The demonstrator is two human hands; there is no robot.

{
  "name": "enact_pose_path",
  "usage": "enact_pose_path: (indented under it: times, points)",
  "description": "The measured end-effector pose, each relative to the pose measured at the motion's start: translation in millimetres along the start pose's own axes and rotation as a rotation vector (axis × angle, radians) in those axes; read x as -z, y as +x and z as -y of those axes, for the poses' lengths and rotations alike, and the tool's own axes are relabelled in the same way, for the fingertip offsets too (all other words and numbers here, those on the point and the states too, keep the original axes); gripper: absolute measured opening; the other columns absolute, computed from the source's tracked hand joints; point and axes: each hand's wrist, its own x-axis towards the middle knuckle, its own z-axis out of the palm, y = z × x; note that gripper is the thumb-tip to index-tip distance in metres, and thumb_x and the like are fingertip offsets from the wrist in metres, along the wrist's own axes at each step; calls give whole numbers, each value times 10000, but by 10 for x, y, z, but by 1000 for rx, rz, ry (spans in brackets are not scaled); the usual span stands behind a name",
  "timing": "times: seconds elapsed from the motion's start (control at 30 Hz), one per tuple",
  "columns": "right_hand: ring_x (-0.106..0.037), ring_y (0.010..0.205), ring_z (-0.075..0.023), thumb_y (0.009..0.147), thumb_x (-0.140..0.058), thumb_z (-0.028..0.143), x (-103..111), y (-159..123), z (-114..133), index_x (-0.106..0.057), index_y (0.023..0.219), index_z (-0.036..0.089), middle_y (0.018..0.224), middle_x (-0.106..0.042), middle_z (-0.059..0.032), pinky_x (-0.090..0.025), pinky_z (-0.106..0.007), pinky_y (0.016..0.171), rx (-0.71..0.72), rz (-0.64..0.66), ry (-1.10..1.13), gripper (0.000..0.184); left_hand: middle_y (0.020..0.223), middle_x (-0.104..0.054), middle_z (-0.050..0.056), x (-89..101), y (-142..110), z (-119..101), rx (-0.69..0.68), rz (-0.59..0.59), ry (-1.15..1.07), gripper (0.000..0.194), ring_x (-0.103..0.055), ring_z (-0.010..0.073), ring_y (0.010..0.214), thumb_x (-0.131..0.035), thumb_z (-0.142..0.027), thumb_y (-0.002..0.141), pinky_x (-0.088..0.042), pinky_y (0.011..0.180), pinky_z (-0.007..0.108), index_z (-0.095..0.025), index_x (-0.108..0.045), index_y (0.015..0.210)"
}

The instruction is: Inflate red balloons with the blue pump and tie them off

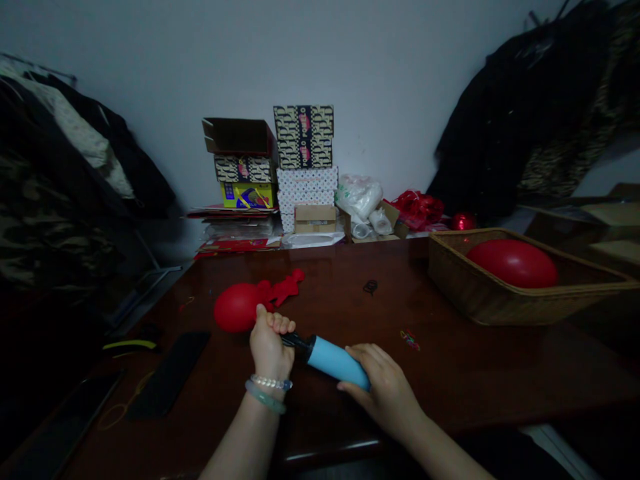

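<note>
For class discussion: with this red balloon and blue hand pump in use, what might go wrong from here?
The left hand hides the join between the red balloon and the black nozzle; if that grip loosens, the balloon might slip off and deflate. The right hand is on the blue pump, which could skid on the glossy wooden table if pushed sideways.

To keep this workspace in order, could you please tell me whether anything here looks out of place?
Yes: the open cardboard box on top of the left stack sits tilted, its flap raised, unlike the squared stack beside it. A small tangle of colourful bands also lies loose on the wooden table.
</note>
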Motion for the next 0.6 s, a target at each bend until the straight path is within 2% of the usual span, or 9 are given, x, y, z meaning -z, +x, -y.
enact_pose_path:
  times: [0.2, 0.4, 0.6]
  points:
    - [-644, 941, -279, 789, -735, 404, 41, 60, 43, -567, 1188, 173, 1061, -683, -132, -514, -441, 813, -32, 61, -9, 491, 429, -294, -86, -19, 12, -40, 2, -29, 15, 465, -272, 47, 358, -596, -373, 879, -280, 396, 195, -186, -317, 558]
    - [-645, 960, -269, 770, -749, 439, 116, 156, 109, -588, 1193, 190, 1066, -698, -116, -448, -441, 858, -43, 70, -46, 516, 425, -290, -86, -46, 94, -260, -34, 2, -9, 461, -269, 49, 350, -586, -373, 886, -274, 384, 194, -188, -320, 557]
    - [-624, 1020, -274, 797, -726, 428, 260, 170, -37, -566, 1232, 229, 1135, -682, -105, -399, -469, 914, -50, 110, -64, 505, 417, -288, -82, 67, 269, -547, -90, -45, -52, 439, -279, 55, 344, -506, -311, 932, -288, 386, 194, -190, -306, 561]
